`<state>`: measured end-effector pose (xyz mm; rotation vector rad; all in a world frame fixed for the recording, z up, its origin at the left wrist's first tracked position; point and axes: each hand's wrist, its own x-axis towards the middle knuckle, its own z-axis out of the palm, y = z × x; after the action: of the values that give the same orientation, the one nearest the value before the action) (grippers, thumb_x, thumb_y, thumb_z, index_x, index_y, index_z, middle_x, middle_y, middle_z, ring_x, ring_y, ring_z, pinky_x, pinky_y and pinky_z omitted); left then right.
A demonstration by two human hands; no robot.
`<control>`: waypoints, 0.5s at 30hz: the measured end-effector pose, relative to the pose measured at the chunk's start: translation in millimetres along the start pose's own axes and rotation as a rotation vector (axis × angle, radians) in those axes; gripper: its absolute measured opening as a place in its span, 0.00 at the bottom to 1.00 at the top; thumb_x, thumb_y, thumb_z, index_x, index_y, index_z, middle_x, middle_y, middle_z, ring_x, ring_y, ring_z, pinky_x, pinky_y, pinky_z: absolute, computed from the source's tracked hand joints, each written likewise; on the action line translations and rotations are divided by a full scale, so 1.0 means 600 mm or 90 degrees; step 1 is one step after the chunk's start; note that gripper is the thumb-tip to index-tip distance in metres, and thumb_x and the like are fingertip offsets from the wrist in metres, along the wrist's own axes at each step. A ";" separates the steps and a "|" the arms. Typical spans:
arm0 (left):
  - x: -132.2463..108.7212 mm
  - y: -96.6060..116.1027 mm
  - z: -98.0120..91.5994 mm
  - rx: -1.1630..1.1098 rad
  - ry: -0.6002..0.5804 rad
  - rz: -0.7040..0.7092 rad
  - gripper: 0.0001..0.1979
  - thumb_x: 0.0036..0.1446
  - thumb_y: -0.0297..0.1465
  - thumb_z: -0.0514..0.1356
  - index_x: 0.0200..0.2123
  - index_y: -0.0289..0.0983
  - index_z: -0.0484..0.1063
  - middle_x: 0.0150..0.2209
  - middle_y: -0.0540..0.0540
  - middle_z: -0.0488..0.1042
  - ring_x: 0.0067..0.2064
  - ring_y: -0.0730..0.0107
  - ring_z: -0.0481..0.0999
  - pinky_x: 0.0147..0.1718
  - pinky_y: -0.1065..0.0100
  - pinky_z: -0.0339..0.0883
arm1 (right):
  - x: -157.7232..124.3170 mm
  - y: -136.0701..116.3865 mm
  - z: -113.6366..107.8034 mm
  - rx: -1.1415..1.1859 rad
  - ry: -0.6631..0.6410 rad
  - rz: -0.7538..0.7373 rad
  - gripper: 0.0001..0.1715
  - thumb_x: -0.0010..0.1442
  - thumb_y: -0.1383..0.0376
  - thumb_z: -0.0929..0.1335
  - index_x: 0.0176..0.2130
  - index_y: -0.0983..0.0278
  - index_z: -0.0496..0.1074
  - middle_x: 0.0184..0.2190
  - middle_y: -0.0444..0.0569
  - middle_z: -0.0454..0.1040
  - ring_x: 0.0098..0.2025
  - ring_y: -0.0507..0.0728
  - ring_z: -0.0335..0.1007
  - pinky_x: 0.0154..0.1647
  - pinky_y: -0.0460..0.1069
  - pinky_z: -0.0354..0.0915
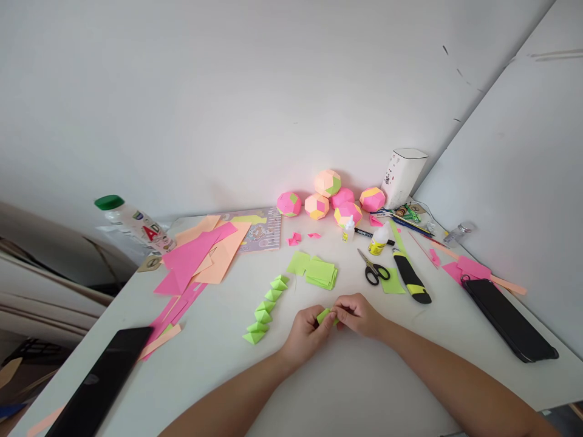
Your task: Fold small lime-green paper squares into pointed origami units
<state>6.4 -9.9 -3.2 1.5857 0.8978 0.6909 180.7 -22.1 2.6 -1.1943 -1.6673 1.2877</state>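
Note:
Between both hands, low over the white table, is a small piece of green paper (323,315), partly hidden by the fingers. My left hand (306,331) is closed on its left side, thumb on top. At its right edge my right hand (357,314) pinches the same paper. To the left runs a slanting row of several folded green paper pieces (263,316). Just beyond my hands lies a stack of green paper rectangles (320,273), beside another green sheet (298,263).
Scissors (373,271), a utility knife (412,278) and glue bottles (378,241) lie right of centre. Paper balls (317,206) sit against the wall. Pink and orange sheets (191,255) and a white bottle (141,224) are left. Black devices (510,318) flank the table.

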 end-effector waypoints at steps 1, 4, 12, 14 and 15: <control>0.000 0.000 0.000 0.004 0.000 0.002 0.21 0.57 0.45 0.52 0.20 0.35 0.62 0.19 0.53 0.59 0.22 0.77 0.56 0.20 0.74 0.50 | 0.000 0.000 0.000 -0.001 0.000 -0.001 0.14 0.58 0.60 0.65 0.26 0.67 0.68 0.19 0.44 0.68 0.22 0.51 0.67 0.21 0.43 0.59; 0.000 -0.001 0.000 0.010 -0.001 0.002 0.21 0.57 0.45 0.52 0.20 0.35 0.62 0.19 0.53 0.59 0.21 0.77 0.56 0.20 0.74 0.50 | 0.001 0.001 0.000 -0.002 -0.001 -0.001 0.13 0.57 0.60 0.65 0.26 0.67 0.68 0.18 0.44 0.68 0.21 0.50 0.66 0.20 0.43 0.58; 0.000 0.004 0.001 0.009 -0.003 -0.001 0.22 0.57 0.46 0.51 0.20 0.35 0.61 0.18 0.53 0.58 0.21 0.77 0.55 0.20 0.73 0.49 | 0.001 0.000 0.000 -0.001 0.000 -0.004 0.15 0.58 0.59 0.64 0.26 0.67 0.68 0.19 0.45 0.69 0.22 0.51 0.67 0.21 0.43 0.59; -0.001 0.005 0.001 0.006 -0.004 -0.005 0.22 0.57 0.46 0.51 0.20 0.35 0.61 0.18 0.54 0.57 0.21 0.78 0.55 0.20 0.74 0.49 | 0.001 0.000 0.000 -0.002 -0.002 -0.005 0.15 0.58 0.59 0.64 0.26 0.67 0.68 0.19 0.44 0.68 0.22 0.51 0.66 0.21 0.43 0.59; -0.001 0.005 0.000 0.007 -0.004 -0.006 0.22 0.57 0.46 0.51 0.21 0.35 0.61 0.18 0.53 0.57 0.21 0.78 0.55 0.19 0.74 0.49 | 0.001 -0.001 0.000 -0.003 -0.002 -0.005 0.15 0.58 0.59 0.64 0.26 0.67 0.68 0.19 0.44 0.68 0.22 0.50 0.66 0.21 0.43 0.59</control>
<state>6.9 -10.7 -0.6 1.5908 0.9052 0.6747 180.7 -21.7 3.0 -1.1879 -1.6760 1.2827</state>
